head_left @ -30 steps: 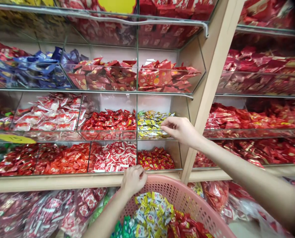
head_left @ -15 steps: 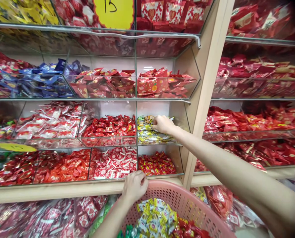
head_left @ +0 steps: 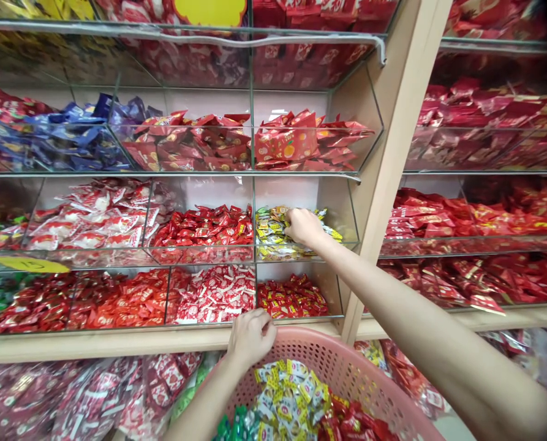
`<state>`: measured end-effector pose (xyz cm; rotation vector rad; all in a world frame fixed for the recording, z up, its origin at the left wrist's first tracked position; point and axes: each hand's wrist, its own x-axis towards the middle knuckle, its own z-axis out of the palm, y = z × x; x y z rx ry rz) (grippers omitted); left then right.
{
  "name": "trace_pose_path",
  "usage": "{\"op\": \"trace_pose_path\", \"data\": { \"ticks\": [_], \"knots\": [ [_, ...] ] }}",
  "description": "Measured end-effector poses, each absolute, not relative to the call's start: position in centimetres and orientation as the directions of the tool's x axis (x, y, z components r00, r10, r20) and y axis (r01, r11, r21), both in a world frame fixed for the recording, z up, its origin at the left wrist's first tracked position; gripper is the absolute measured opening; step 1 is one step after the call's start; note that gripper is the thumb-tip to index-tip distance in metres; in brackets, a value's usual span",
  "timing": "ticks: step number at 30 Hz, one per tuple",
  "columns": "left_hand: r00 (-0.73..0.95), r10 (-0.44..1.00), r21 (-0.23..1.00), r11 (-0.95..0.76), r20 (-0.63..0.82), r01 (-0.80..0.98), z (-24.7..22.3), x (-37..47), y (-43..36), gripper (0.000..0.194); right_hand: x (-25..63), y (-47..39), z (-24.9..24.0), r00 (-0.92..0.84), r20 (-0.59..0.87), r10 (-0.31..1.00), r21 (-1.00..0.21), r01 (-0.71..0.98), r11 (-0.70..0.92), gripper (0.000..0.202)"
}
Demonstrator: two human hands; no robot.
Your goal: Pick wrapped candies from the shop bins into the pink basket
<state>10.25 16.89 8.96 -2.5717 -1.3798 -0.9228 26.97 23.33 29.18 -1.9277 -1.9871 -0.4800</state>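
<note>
The right hand [head_left: 303, 226] reached over the clear front of a shelf bin, its bent fingers among the yellow-and-white candies [head_left: 266, 229]; the fingertips were hidden, so whether they were apart or clamped on a candy could not be told. The left hand [head_left: 252, 335] was curled around the far-left rim of the pink basket [head_left: 335, 349], clamped on it. Inside that basket lay 3 groups: green candies [head_left: 239, 424] on the left, more yellow-and-white pieces [head_left: 289, 398] in the middle, and red packets [head_left: 358, 422] on the right. The bin with the right hand stood just left of a wooden upright [head_left: 404, 128], with red-wrapped candies [head_left: 209, 225] in the bin to its left and small red-and-yellow candies [head_left: 294, 297] directly below.
</note>
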Motion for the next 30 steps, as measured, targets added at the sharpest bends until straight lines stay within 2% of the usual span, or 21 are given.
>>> {"op": "trace_pose_path", "data": {
  "ticks": [12,18,23,26,28,30],
  "knots": [
    [0.404,0.739,0.216,-0.585,0.539,0.782,9.1,10.3,16.8,0.024,26.7,22.1,29.2,0.160,0.552,0.818,-0.135,0.986,-0.102,0.028],
    [0.405,0.736,0.213,-0.587,0.543,0.781,9.1,10.3,16.7,0.023,26.7,22.2,29.2,0.167,0.574,0.801,-0.153,0.984,-0.096,0.026],
    [0.402,0.737,0.207,-0.582,0.543,0.786,9.2,10.4,16.8,0.023,26.6,21.6,29.2,0.221,0.618,0.755,-0.242,0.967,-0.084,0.026],
    [0.398,0.749,0.207,-0.570,0.530,0.796,9.4,10.4,16.6,0.023,27.0,22.1,28.9,0.240,0.708,0.664,-0.321,0.947,0.000,0.024],
    [0.403,0.748,0.201,-0.571,0.527,0.796,9.4,10.5,16.6,0.023,27.5,22.8,28.6,0.207,0.812,0.546,-0.337,0.930,0.149,0.020],
    [0.404,0.749,0.192,-0.567,0.524,0.801,9.4,10.5,16.6,0.025,27.9,23.0,28.3,0.146,0.908,0.393,-0.287,0.899,0.330,0.017]
  ]
}}
